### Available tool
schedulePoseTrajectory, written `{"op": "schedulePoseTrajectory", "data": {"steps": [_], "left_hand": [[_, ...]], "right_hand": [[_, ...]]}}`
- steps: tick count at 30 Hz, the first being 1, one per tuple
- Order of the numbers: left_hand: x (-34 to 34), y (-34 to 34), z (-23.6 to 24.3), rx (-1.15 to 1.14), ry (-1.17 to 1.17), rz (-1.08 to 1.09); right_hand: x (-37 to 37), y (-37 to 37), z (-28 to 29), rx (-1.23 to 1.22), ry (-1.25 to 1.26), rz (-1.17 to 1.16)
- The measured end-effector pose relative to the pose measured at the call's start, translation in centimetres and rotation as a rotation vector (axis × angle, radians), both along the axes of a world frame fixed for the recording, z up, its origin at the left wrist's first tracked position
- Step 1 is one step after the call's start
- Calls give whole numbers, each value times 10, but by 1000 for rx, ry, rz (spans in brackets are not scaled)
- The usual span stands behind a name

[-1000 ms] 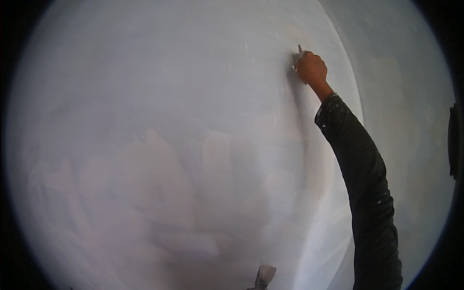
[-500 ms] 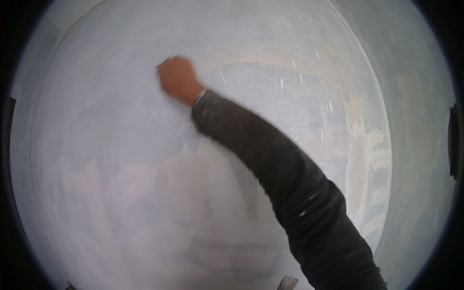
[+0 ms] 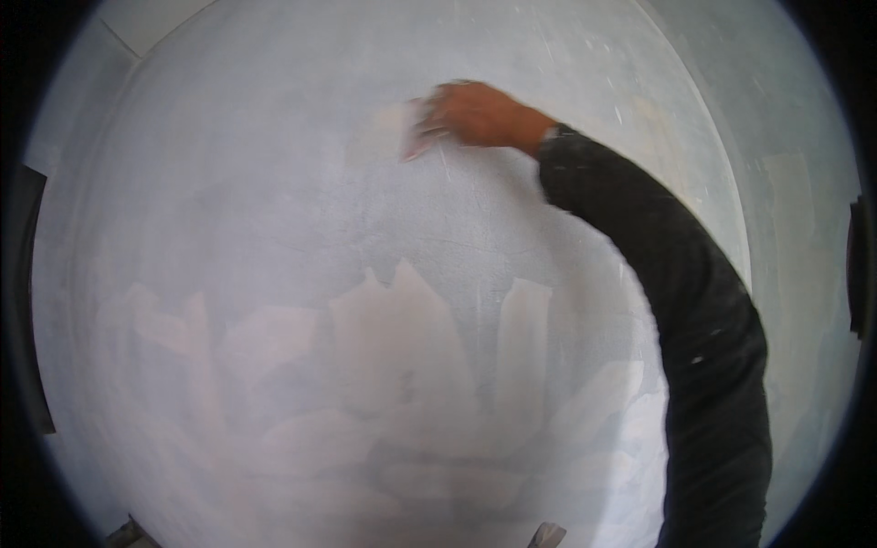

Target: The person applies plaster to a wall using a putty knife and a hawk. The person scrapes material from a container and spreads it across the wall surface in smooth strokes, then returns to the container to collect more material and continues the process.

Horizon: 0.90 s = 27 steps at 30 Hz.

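My right hand (image 3: 468,114) is raised against the upper middle of a grey-white wall (image 3: 274,219), at the end of an arm in a dark sleeve (image 3: 703,347) with light specks. Its fingers are bent and blurred by motion. Something thin and pale seems to be in them, pressed to the wall, but its kind is not clear. Lighter patches of filler (image 3: 393,338) with ragged upper edges cover much of the lower wall. My left hand is out of view.
A small grey-brown object (image 3: 546,536) pokes up at the bottom edge, mostly cut off. Another dark object (image 3: 130,533) shows at the lower left. A side wall (image 3: 790,228) meets this one on the right, and a pale surface (image 3: 151,23) adjoins it at upper left.
My right hand has swept to the right and slightly up across the wall, its forearm swinging right with it. The view has shifted a little, and more of the lower patches shows.
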<state>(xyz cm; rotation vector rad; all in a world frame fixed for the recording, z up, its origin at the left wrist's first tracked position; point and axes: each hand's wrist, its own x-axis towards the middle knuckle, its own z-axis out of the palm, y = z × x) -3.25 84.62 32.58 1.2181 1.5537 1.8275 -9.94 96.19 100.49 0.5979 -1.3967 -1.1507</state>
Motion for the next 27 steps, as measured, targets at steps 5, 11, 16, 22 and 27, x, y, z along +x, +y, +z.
{"op": "schedulePoseTrajectory", "data": {"steps": [5, 11, 16, 22, 27], "left_hand": [[62, -45, -54, -18, 102, -33], [66, -66, -54, -39, 343, -48], [36, -71, -75, -122, -399, -238], [101, -146, -81, -42, -19, -177], [124, -183, -71, 7, 142, -117]], "right_hand": [[183, 96, -54, -207, 101, -207], [270, 188, -185, -576, 68, -292], [268, 165, -178, -1020, 238, -120], [216, 106, -94, -1222, 386, -210], [180, -100, -20, -885, 317, 150]]}}
